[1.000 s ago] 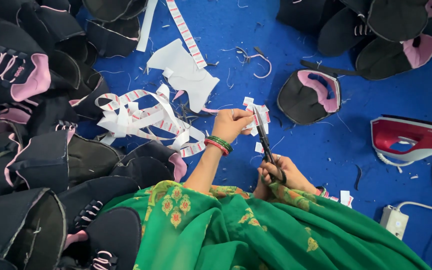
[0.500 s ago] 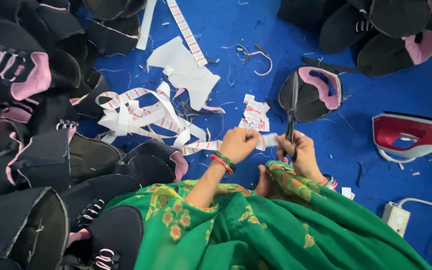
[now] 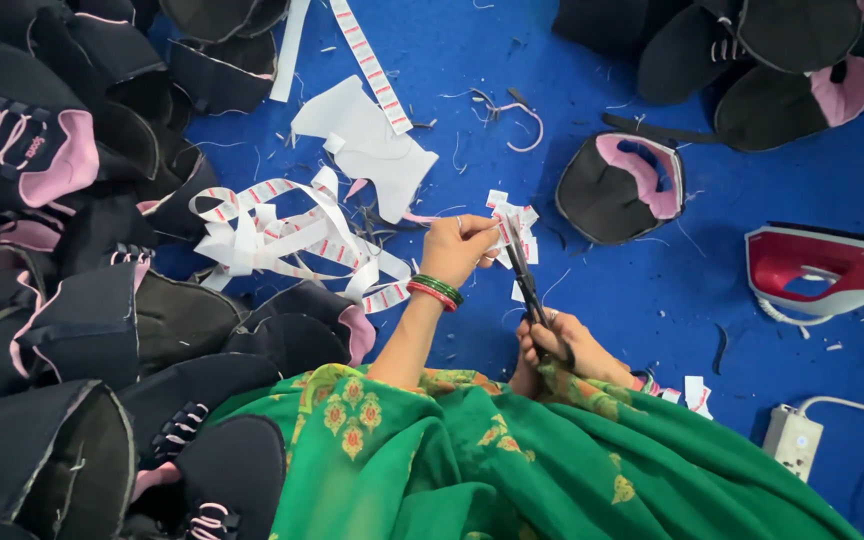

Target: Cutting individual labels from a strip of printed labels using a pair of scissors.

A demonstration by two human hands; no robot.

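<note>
Scissors (image 3: 524, 275) have dropped from upright half a second ago to lie across the white label strip (image 3: 508, 222). The right hand (image 3: 552, 340) grips their handles; the left hand (image 3: 462, 245) pinches the strip, so cutting looks resumed on the blue floor (image 3: 652, 300).

White red-printed label strip (image 3: 282, 235) tangled on blue floor, cut labels (image 3: 508, 215) pinched above scissors

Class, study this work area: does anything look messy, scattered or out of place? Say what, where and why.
Yes. Thread snippets and white paper scraps litter the blue floor, and a tangled heap of white label tape lies beside the left hand. The right hand holds scissors. A red iron sits on the floor nearby.
</note>
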